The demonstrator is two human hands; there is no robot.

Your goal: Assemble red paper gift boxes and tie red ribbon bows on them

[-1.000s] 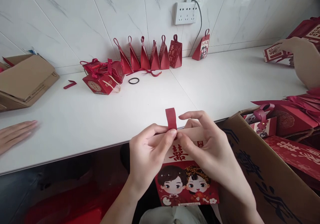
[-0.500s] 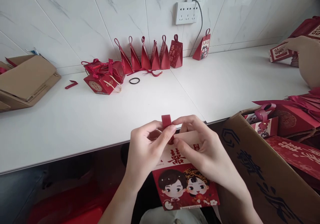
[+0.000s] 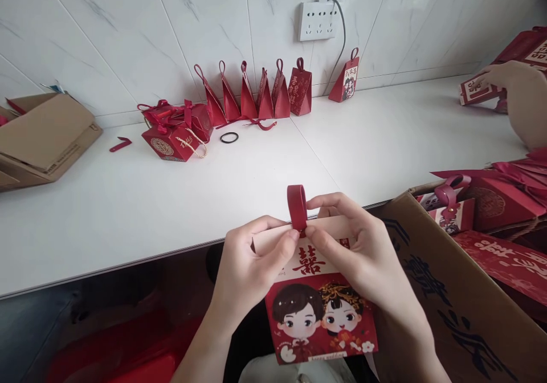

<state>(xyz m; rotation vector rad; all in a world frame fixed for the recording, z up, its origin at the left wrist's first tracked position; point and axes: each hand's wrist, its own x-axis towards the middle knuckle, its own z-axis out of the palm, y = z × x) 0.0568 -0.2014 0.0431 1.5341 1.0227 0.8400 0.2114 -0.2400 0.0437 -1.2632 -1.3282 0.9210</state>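
A red and cream paper gift box [image 3: 318, 320], printed with two cartoon figures, is held upright over my lap, just off the counter's front edge. A red strap [image 3: 296, 203] stands up from its top as a loop. My left hand [image 3: 256, 257] pinches the top edge left of the strap's base, thumb in front. On the right of the strap, my right hand [image 3: 356, 252] grips the same edge, its index finger touching or very near the loop. The fingers behind the box are partly hidden.
On the white counter [image 3: 239, 195] stand several red triangular boxes [image 3: 282, 95], red lantern-shaped boxes [image 3: 168, 143] and a black ring [image 3: 229, 137]. Cardboard boxes flank me: one left [image 3: 51, 138], one right [image 3: 427, 280] holding red packages. Another person's hand [image 3: 504, 81] holds a box at far right.
The red strap, folded low between my fingers before, now rises as a taller loop. My left thumb has moved down to the strap's base, and the box has shifted slightly right.
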